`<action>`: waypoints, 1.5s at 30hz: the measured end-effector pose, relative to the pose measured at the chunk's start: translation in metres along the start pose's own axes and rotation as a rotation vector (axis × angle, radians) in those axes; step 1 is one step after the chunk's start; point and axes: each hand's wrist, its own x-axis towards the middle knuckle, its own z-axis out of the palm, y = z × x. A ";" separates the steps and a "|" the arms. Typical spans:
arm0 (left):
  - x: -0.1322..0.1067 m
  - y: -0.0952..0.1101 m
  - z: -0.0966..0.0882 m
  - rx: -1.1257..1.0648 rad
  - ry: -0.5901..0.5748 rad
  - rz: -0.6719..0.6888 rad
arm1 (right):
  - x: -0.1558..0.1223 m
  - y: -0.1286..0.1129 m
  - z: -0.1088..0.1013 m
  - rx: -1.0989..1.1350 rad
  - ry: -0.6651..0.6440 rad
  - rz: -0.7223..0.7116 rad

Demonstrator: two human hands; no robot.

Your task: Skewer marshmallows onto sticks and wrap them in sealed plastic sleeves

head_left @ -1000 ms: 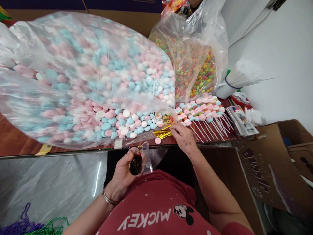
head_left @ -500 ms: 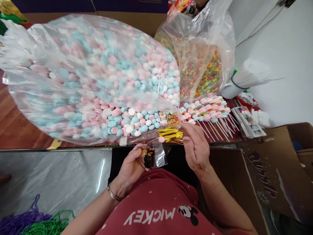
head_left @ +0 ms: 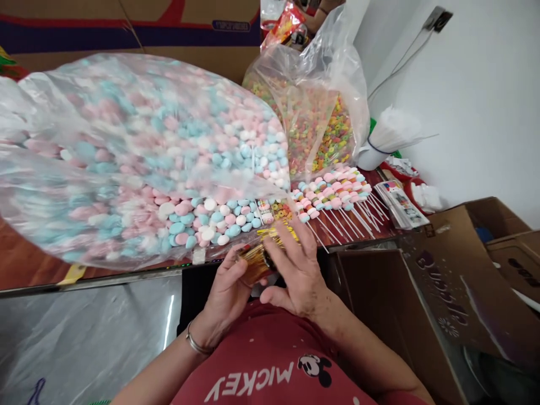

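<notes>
My left hand (head_left: pixel 228 287) is closed on a small clear packet (head_left: pixel 252 263) with gold and dark contents, just in front of the table edge. Over the packet's right end, my right hand (head_left: pixel 297 275) stretches out its fingers with the thumb apart; whether they touch it I cannot tell. Partly hidden behind those fingers lie yellow twist ties (head_left: pixel 266 231). Beyond them, pink, blue and white marshmallows (head_left: pixel 219 219) spill at the mouth of a big clear bag (head_left: pixel 139 135). Small coloured rings (head_left: pixel 282 212) lie between the marshmallows and the right-hand pile.
Marshmallow skewers (head_left: pixel 333 188) on white sticks lie stacked to the right. Behind stands a clear bag of coloured rings (head_left: pixel 312 126). A white cup of sticks (head_left: pixel 373 152) and printed packets (head_left: pixel 399 205) are farther right, with cardboard boxes (head_left: pixel 442 287) below.
My right hand has moved left from beside the skewers to the packet. The packet is turned, showing more gold. The head view has shifted, so the table sits lower and farther left.
</notes>
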 end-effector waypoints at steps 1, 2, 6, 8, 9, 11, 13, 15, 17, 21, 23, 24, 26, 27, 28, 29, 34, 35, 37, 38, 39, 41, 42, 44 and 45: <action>0.001 -0.001 0.001 -0.001 -0.012 0.001 | 0.002 0.001 -0.002 -0.009 -0.054 -0.048; 0.003 -0.002 0.002 -0.002 -0.019 0.009 | 0.003 0.001 -0.003 0.018 -0.092 -0.075; 0.008 -0.002 0.003 -0.002 -0.024 0.038 | -0.003 0.008 -0.009 0.156 0.060 0.076; 0.010 -0.002 0.003 -0.006 -0.020 0.041 | -0.007 0.012 -0.010 0.142 0.201 0.186; 0.011 -0.002 0.003 -0.010 -0.018 0.042 | -0.008 0.013 -0.010 0.127 0.237 0.205; 0.012 -0.003 0.004 -0.022 -0.010 0.042 | -0.009 0.013 -0.010 0.090 0.230 0.172; 0.012 -0.004 0.004 -0.038 0.005 0.040 | -0.006 0.010 -0.008 0.012 0.180 0.103; 0.012 -0.006 0.005 -0.053 0.025 0.035 | -0.003 0.007 -0.006 -0.079 0.117 0.038; 0.013 -0.007 0.006 -0.060 0.037 0.026 | -0.001 0.005 -0.004 -0.094 0.048 -0.011; 0.014 -0.007 0.007 -0.068 0.018 0.029 | 0.001 0.005 -0.005 0.009 0.050 0.032; 0.015 -0.008 0.005 -0.080 0.020 0.038 | 0.001 0.007 -0.006 -0.001 0.079 0.051; 0.015 -0.008 0.004 -0.085 0.030 0.034 | 0.001 0.007 -0.006 -0.016 0.069 0.038; 0.015 -0.009 0.002 -0.089 0.051 0.014 | 0.000 0.008 -0.005 -0.032 0.020 -0.008; 0.015 -0.009 0.001 -0.089 0.057 0.003 | -0.001 0.009 -0.003 -0.021 0.011 -0.020; 0.015 -0.009 0.000 -0.089 0.056 -0.002 | -0.003 0.009 -0.001 0.006 0.025 -0.008; 0.015 -0.008 0.000 -0.089 0.049 -0.001 | -0.005 0.008 0.001 0.047 0.060 0.035; 0.016 -0.007 0.004 -0.107 0.017 0.023 | -0.015 0.002 0.018 0.342 0.161 0.411; 0.016 -0.007 0.005 -0.109 0.013 0.023 | -0.014 0.000 0.020 0.376 0.169 0.433; 0.015 -0.009 0.009 -0.104 0.005 0.032 | -0.010 -0.003 0.022 0.408 0.231 0.420; 0.015 -0.010 0.011 -0.094 0.000 0.041 | -0.008 -0.003 0.021 0.421 0.271 0.410; 0.015 -0.012 0.013 -0.082 -0.001 0.054 | -0.005 -0.004 0.020 0.436 0.302 0.407; 0.014 -0.017 0.014 -0.057 0.005 0.080 | 0.000 -0.003 0.018 0.481 0.314 0.441; 0.014 -0.019 0.015 -0.046 0.009 0.087 | 0.002 -0.002 0.016 0.503 0.305 0.468; 0.014 -0.021 0.015 -0.025 0.014 0.082 | 0.004 0.002 0.014 0.532 0.290 0.512; 0.014 -0.020 0.014 -0.008 0.012 0.071 | 0.005 0.005 0.013 0.537 0.291 0.527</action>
